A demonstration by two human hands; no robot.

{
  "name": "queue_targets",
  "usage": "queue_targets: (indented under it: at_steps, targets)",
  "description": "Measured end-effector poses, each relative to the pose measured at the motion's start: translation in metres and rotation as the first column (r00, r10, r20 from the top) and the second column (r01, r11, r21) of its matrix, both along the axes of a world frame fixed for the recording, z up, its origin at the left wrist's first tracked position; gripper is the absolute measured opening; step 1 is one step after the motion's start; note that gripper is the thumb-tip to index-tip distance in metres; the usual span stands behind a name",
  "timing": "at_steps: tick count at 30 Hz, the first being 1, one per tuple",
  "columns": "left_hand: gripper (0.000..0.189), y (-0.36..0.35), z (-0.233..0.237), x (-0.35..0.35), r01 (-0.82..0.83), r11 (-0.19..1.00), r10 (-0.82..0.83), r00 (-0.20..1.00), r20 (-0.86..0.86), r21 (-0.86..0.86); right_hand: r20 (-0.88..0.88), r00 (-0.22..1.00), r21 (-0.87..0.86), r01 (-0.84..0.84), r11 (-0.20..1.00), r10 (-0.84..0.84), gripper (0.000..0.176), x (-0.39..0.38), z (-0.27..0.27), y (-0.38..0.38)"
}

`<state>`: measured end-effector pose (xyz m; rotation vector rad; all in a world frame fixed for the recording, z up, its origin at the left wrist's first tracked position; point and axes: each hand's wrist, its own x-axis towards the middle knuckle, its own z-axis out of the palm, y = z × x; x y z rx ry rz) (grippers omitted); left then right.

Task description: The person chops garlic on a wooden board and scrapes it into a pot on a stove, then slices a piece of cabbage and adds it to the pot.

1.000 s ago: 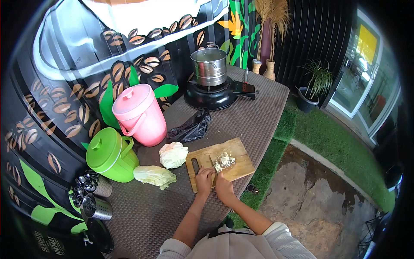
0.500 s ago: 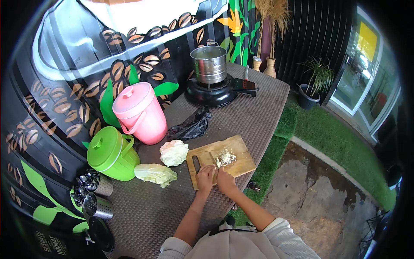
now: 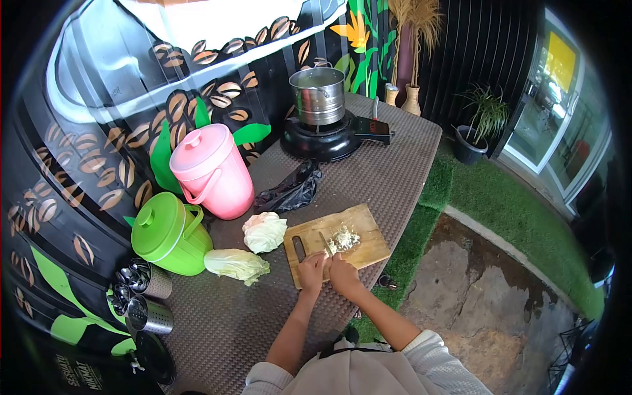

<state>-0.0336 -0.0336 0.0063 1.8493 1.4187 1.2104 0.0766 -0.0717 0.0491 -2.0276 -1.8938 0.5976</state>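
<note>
A wooden cutting board (image 3: 368,258) lies at the table's near right edge, with a small heap of chopped pale food (image 3: 345,238) on it. My right hand (image 3: 343,273) is closed on the handle of a knife (image 3: 324,240), whose blade points up and left over the board. Beside it, my left hand (image 3: 312,268) is closed near the board's handle slot; what its fingers hold, if anything, is too small to tell. A round cabbage piece (image 3: 264,232) and a longer pale cabbage (image 3: 237,264) lie left of the board.
Behind the board are a black plastic bag (image 3: 289,189) and a steel pot (image 3: 318,95) on a black stove (image 3: 320,142). A pink jug (image 3: 214,172), a green jug (image 3: 172,234) and steel utensil holders (image 3: 151,313) line the left side.
The left hand's fingers have drawn in a little, close beside the right hand. The view has shifted very slightly; the objects on the table look the same.
</note>
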Motion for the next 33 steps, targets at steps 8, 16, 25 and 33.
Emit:
queue_targets:
  at_steps: [8, 16, 25, 33]
  targets:
    - [0.013, 0.002, 0.001, -0.002, -0.009, 0.997, 0.013, 0.999, -0.049, 0.079, 0.133, 0.990, 0.082, 0.032, 0.996, -0.043, 0.026, -0.014, -0.042, -0.013]
    - [0.008, 0.004, 0.003, 0.000, 0.062, 0.980, -0.052, 0.997, -0.056, 0.191, -0.004, 1.000, -0.004, 0.006, 1.000, -0.006, 0.024, -0.002, -0.005, -0.009]
    - [0.005, 0.004, 0.005, 0.001, 0.057, 0.985, -0.050, 0.998, -0.044, 0.163, 0.057, 0.998, 0.059, 0.027, 0.998, -0.030, 0.023, -0.008, -0.015, 0.005]
    - [0.010, 0.001, -0.001, 0.001, -0.009, 0.995, 0.014, 0.999, -0.051, 0.102, 0.044, 0.994, -0.010, 0.105, 0.994, -0.105, 0.023, -0.020, -0.024, -0.016]
